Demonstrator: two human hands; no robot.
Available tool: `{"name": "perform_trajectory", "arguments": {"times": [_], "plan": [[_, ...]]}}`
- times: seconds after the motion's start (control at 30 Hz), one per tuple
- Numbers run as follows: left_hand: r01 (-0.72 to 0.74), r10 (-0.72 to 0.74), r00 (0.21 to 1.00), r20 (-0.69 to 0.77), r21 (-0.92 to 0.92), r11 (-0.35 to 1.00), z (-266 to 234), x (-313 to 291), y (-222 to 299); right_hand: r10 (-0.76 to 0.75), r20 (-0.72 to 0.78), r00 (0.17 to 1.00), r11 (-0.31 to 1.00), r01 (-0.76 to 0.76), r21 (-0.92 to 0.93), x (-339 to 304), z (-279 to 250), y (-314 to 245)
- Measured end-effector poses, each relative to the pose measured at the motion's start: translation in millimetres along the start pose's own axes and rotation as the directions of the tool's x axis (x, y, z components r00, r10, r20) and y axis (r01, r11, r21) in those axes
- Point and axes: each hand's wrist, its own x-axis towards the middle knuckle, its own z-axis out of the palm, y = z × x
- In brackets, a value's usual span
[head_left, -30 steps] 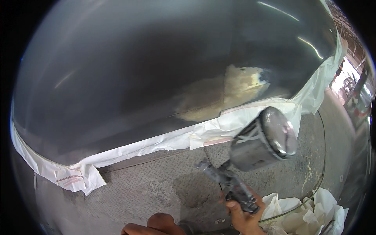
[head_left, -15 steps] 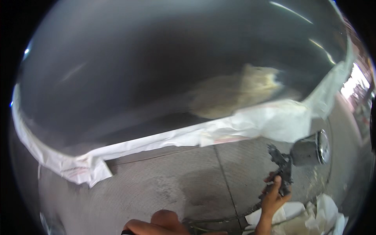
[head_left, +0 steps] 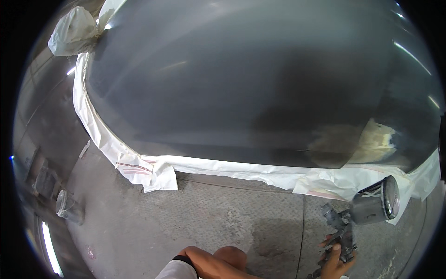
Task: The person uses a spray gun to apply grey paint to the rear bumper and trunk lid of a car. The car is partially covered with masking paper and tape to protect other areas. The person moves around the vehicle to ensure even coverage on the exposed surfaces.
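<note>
At the lower right, my right hand is closed around the grip of a spray gun. A grey, can-shaped cup with a shiny rim is fixed to the gun and tilted to the right. Behind the gun stretches a large, dark grey, curved body panel, and the gun appears apart from it. Near the panel's lower right is a pale yellowish patch. White masking paper borders the panel's lower and left edges. Bare skin and a black-trimmed white sleeve or hem show at the bottom; my left hand is out of view.
A plastic-wrapped shape sticks out at the panel's upper left. A cylindrical container is at the left, above a bright light strip. The grey textured floor has a dark seam.
The view has shifted left, bringing the wrapped shape and container into sight. Panel, patch and spray gun now appear farther right and lower. My right hand keeps its grip on the gun.
</note>
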Motion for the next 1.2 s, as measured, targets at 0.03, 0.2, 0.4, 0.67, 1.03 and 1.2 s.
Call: {"name": "perform_trajectory", "arguments": {"times": [0.03,0.2,0.4,0.67,1.03,1.2], "plan": [[-0.008,0.008,1.000,0.010,0.005,1.000,-3,6,-1,0.001,-0.086,0.996,1.000,0.001,0.029,5,0,-5],[-0.014,0.013,1.000,0.020,0.006,1.000,-6,-12,-12,0.065,-0.242,0.968,0.998,-0.066,0.006,15,10,-14],[-0.083,0.074,0.995,0.060,0.162,0.983,2,2,-19,0.045,-0.095,0.994,0.997,-0.038,0.073,19,0,12],[-0.015,0.009,0.999,0.043,0.141,0.990,-9,-2,-15,0.090,0.210,0.974,0.977,-0.127,0.170,18,14,-4],[0.057,-0.072,0.993,0.093,0.152,0.987,-17,-1,-13,0.162,-0.260,0.952,0.973,-0.111,0.200,49,-1,29],[0.015,-0.030,0.990,0.135,0.112,0.994,-10,0,-26,0.227,-0.058,0.972,0.963,-0.216,0.162,46,-3,21]]}}
